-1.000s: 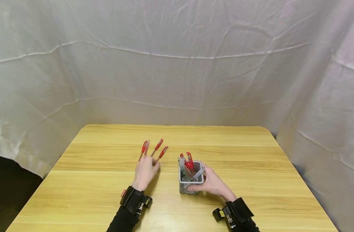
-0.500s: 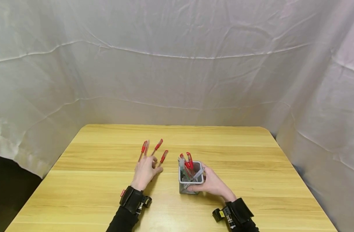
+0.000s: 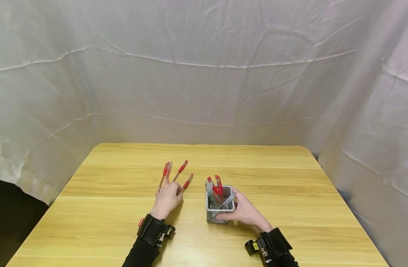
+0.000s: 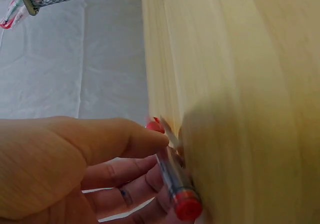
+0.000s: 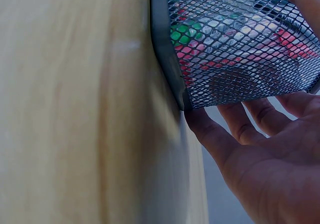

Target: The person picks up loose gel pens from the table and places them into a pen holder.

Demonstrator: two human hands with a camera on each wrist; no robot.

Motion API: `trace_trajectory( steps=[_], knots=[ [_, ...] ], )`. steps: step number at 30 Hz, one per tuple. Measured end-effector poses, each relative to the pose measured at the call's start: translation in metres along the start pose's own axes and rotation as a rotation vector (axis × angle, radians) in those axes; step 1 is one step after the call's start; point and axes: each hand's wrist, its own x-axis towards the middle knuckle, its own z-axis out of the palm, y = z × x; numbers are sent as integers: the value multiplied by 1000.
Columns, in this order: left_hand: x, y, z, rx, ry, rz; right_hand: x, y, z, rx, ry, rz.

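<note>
Pinches a red-capped pen point(image 3: 188, 182) in the left hand point(image 3: 166, 200), thumb on one side and fingers on the other, in a narrow grip. Holds a mesh holder point(image 3: 210, 218) with the right hand point(image 3: 245, 209), wrapped about the right wall with the thumb across the near side, spread roughly as wide as the holder itself. Carries, inside that holder, a bunch of red-capped pens point(image 3: 219, 187) and a slanting pale pen point(image 3: 229, 199), leaning at various angles with upper ends above the rim.

Left of the holder and near it, but apart: the pinched pen, low over the table point(image 3: 290, 207). Runs lengthwise away from the body and a little rightward, cap end far, lower end hidden under the left hand in the head view. Looks closer to flat than upright, so set well across the holder's upward-facing mouth. Nearer to that pen by far: the left hand; on the holder's opposite side: the right. Cannot tell whether resting on the wood or slightly lifted.

Beyond the left hand, also pointing cap end outward: a leftmost pen point(image 3: 164, 172), a paler pen point(image 3: 168, 171) just beside it, and a third pen point(image 3: 181, 170) slanting between these and the pinched one.
</note>
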Motion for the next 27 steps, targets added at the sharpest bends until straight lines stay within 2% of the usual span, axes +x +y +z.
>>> trace_trajectory(
  steps=[3,7,18,27],
  knots=[
    [0,1,-1,-16,-36,-52,0,0,0,7,-4,-5],
    [1,1,-2,-45,-53,-88,0,0,0,14,-7,-7],
    [0,0,-6,-81,-36,-48,0,0,0,20,-11,-2],
    [4,2,-9,-131,-8,-76,0,0,0,14,-10,-4]
  ],
)
